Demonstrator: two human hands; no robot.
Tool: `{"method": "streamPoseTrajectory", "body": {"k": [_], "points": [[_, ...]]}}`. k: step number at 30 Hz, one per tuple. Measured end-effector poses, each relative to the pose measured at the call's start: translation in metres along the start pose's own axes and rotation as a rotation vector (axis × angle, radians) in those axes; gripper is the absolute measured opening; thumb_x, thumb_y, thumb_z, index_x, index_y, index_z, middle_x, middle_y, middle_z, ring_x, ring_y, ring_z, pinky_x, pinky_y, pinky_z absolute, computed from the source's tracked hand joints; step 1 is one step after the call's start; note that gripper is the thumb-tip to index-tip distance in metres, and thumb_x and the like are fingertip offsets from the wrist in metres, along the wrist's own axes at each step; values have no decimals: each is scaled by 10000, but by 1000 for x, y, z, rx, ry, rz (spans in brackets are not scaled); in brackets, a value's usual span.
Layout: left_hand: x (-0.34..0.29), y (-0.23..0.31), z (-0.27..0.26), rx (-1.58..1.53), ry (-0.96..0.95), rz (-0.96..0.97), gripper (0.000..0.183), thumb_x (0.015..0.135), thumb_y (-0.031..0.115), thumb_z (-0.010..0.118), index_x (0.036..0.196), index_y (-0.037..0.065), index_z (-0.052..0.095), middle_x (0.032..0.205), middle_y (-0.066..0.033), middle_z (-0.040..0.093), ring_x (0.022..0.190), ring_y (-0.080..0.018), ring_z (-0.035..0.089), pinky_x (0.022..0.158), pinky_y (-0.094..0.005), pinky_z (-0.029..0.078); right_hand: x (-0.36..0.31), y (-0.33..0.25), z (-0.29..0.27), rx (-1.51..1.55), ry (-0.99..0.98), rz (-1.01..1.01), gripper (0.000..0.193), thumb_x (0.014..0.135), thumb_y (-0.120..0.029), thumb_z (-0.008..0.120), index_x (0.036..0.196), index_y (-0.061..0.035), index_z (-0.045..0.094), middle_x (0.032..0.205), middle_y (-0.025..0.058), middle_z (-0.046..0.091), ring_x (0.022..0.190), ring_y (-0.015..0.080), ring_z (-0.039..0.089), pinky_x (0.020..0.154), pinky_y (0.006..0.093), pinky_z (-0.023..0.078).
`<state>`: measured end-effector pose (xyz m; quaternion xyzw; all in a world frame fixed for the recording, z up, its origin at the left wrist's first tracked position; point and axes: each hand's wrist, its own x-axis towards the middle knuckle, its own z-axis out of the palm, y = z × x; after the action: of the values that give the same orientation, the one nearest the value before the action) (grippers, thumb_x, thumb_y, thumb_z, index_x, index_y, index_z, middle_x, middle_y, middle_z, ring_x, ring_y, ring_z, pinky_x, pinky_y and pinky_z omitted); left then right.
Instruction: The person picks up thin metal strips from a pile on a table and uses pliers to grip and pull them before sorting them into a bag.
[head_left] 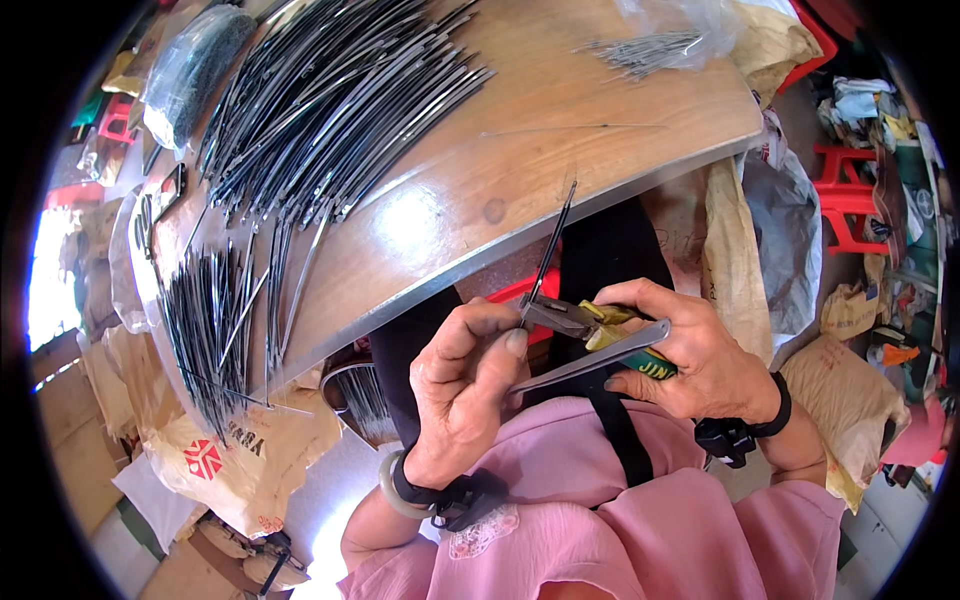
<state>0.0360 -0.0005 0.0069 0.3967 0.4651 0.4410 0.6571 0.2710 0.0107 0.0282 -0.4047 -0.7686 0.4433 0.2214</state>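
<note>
My right hand [680, 345] is closed round pliers [570, 318] with yellow and green handles. Their jaws meet a thin dark strip [557, 235], which slants up towards the table edge. With thumb and fingertips together, my left hand [465, 375] pinches the strip's lower end at the jaws; the fingers hide that end. A flat grey metal piece [600, 357] crosses below the pliers, from beside my left fingers to my right palm. How it is held, I cannot tell. Both hands are above my lap, just off the near edge of the wooden table [450, 215].
Many long black strips [330, 100] lie heaped on the table's left, with another bunch [215, 330] nearer me. Thin wires [645, 52] lie by a clear bag at the far right. Paper sacks [840, 395] and red stools [850, 195] stand right; a printed sack [240, 450] lies lower left.
</note>
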Motion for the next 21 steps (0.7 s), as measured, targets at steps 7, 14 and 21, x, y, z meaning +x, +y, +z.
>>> {"method": "streamPoseTrajectory", "body": {"k": [7, 14, 21], "points": [[-9, 0, -7, 75, 108, 36, 81, 931, 46, 541, 957, -28, 562, 741, -41, 528, 471, -76, 445, 413, -215, 312, 8, 2, 20, -237, -49, -122, 294, 759, -148, 689, 939, 68, 602, 934, 172, 541, 783, 312, 624, 605, 358, 544], [-8, 22, -53, 105, 256, -47, 135, 935, 152, 574, 972, 27, 541, 614, -22, 504, 418, -81, 400, 385, -219, 279, 56, 10, 2, -147, 57, -231, 278, 800, -175, 692, 1007, 3, 636, 950, 136, 577, 740, 301, 617, 657, 391, 530], [-19, 43, -173, 650, 755, 396, 157, 974, 65, 549, 1114, 15, 598, 770, -33, 568, 596, -68, 487, 523, -190, 368, 69, 66, -100, -382, 358, 145, 209, 799, -133, 683, 959, 1, 667, 980, 167, 579, 882, 329, 601, 782, 411, 481]]}}
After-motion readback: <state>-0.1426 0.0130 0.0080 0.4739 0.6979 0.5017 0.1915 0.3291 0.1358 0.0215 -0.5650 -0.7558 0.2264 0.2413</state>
